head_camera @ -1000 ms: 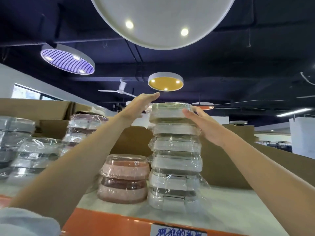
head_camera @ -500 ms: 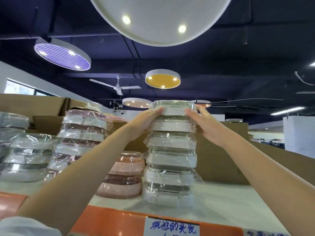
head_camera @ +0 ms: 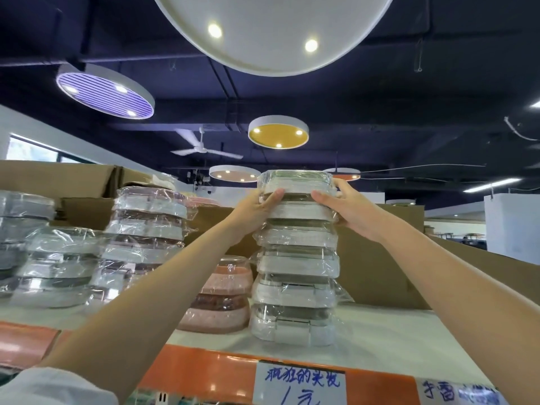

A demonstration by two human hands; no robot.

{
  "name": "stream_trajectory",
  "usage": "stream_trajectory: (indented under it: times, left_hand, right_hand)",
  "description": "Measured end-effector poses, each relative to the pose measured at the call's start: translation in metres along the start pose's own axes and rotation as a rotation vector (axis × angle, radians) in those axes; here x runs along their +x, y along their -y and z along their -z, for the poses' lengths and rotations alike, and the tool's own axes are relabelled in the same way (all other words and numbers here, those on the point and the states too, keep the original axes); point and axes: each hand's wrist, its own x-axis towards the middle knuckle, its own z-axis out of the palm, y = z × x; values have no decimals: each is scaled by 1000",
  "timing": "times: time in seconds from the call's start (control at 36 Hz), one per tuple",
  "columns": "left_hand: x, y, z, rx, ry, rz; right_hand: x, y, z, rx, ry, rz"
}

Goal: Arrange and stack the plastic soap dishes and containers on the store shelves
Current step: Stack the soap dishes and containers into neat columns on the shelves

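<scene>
The white shelf fills the lower frame. At centre stands a tall stack of wrapped white soap dishes. Just left of it sit two pink dishes. The top dish is gripped by the left hand and the right hand, fingers curled around its two sides.

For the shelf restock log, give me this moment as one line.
step: seating top dish | left hand: grips top white dish | right hand: grips same dish | white stack: upright on shelf, beside pink dishes
</scene>
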Motion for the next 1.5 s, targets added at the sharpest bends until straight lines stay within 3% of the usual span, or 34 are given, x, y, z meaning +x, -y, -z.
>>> stream_trajectory:
  times: [0.31, 0.86, 1.03, 1.31, 1.5]
  left_hand:
    - [-12, -3, -5, -66, -50, -2]
    - [-18, -10, 0, 20, -74, 85]
    - [-25, -8, 5, 71, -143, 72]
    - [-76, -4, -1, 354, -154, 113]
    - [-119, 6, -12, 801, -131, -34]
  right_hand:
    - [-1, -6, -2, 64, 15, -37]
    - [-14, -5, -3, 41, 26, -57]
    - [-26, -5, 0, -81, 2, -91]
    - [-66, -5, -12, -311, -102, 8]
    - [-111, -20, -36, -770, -309, 169]
